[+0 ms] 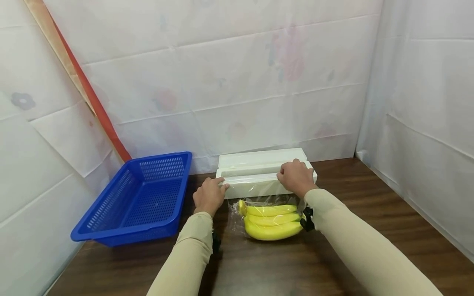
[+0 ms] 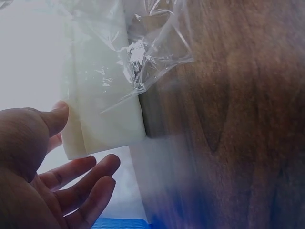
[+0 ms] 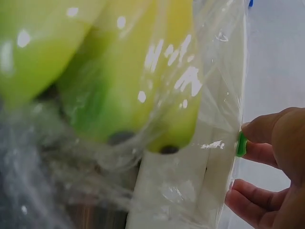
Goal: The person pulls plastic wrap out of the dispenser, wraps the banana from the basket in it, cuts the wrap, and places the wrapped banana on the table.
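Observation:
A bunch of yellow bananas (image 1: pixel 272 222) lies on the table under clear cling film (image 2: pixel 157 52), which runs up to a long white cling film box (image 1: pixel 252 190) behind it. The box's lid (image 1: pixel 263 156) stands raised at the back. At the left end of the box, my left hand (image 1: pixel 209 195) grips the corner between thumb and fingers. My right hand (image 1: pixel 296 177) is over the box's front edge near its right end, pinching a small green slide cutter (image 3: pixel 241 144). In the right wrist view, shiny film covers the green-tinged banana tips.
To the left stands a blue plastic basket (image 1: pixel 155 201) with slotted walls, close beside my left forearm. The brown wood-grain table (image 1: pixel 370 213) meets a wall draped in white sheeting (image 1: pixel 237 82) just behind the box. A red and tan strip (image 1: pixel 92 98) slants down behind the basket.

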The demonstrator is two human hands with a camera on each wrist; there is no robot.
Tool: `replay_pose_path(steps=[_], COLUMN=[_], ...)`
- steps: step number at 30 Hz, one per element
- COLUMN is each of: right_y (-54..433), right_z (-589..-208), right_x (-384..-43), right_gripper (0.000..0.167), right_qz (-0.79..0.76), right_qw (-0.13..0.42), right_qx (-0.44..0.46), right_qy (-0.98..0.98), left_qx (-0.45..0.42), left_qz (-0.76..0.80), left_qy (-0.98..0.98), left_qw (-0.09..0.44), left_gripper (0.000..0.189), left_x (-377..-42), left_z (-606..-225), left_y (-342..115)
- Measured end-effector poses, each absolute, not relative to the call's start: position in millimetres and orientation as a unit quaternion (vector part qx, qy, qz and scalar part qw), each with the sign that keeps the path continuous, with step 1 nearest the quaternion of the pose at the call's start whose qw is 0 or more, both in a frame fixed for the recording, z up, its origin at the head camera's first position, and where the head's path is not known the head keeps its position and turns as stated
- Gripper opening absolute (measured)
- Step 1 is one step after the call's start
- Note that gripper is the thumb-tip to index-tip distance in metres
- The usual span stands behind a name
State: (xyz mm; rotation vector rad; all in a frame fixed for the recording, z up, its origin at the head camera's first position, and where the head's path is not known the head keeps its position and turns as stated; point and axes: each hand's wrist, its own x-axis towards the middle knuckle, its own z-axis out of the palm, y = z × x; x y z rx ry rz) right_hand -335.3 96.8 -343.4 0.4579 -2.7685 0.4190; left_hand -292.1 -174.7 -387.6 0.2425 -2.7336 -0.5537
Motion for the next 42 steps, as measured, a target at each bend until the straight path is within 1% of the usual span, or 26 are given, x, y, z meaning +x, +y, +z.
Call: replay_pose_path(steps=[3, 7, 15, 17, 21, 23, 30, 37, 42], right_y=[102.7, 111.4, 119.8, 118.3, 114.1, 112.9, 114.6, 118.8, 122.8], right_z=[-341.2, -339.0, -338.8, -338.8, -338.1, -337.6, -336.0, -333.9, -332.1], right_x=[-336.2, -336.8, -336.0, -336.7, -337.8, -338.4, -337.1, -335.8, -335.8], right_gripper=[0.035, 0.025, 0.024, 0.026, 0.039, 0.042, 0.042, 0.046, 0.048], right_qz=[0.150, 0.150, 0.169, 0.169, 0.157, 0.155, 0.149, 0.121, 0.122], right_qw=[0.144, 0.147, 0.148, 0.150, 0.153, 0.154, 0.156, 0.175, 0.167], right_qx=[0.152, 0.141, 0.147, 0.155, 0.172, 0.174, 0.169, 0.190, 0.193], right_qy=[-0.966, -0.968, -0.963, -0.962, -0.960, -0.960, -0.962, -0.958, -0.959], left_qx=[0.090, 0.082, 0.067, 0.069, 0.075, 0.075, 0.069, 0.078, 0.074], left_qz=[-0.200, -0.203, -0.197, -0.197, -0.191, -0.188, -0.186, -0.183, -0.183], left_qy=[-0.961, -0.961, -0.962, -0.962, -0.963, -0.964, -0.965, -0.966, -0.966], left_qw=[0.171, 0.169, 0.177, 0.178, 0.174, 0.174, 0.169, 0.164, 0.164], left_gripper=[0.040, 0.040, 0.040, 0.039, 0.039, 0.039, 0.040, 0.040, 0.040], left_x=[-292.7, -292.8, -292.1, -291.3, -290.1, -290.0, -291.1, -289.8, -289.4], left_z=[-385.5, -382.9, -379.7, -379.2, -379.4, -379.7, -377.7, -377.4, -378.1], left_y=[-173.0, -168.8, -163.2, -164.3, -167.5, -168.5, -165.6, -165.2, -165.9])
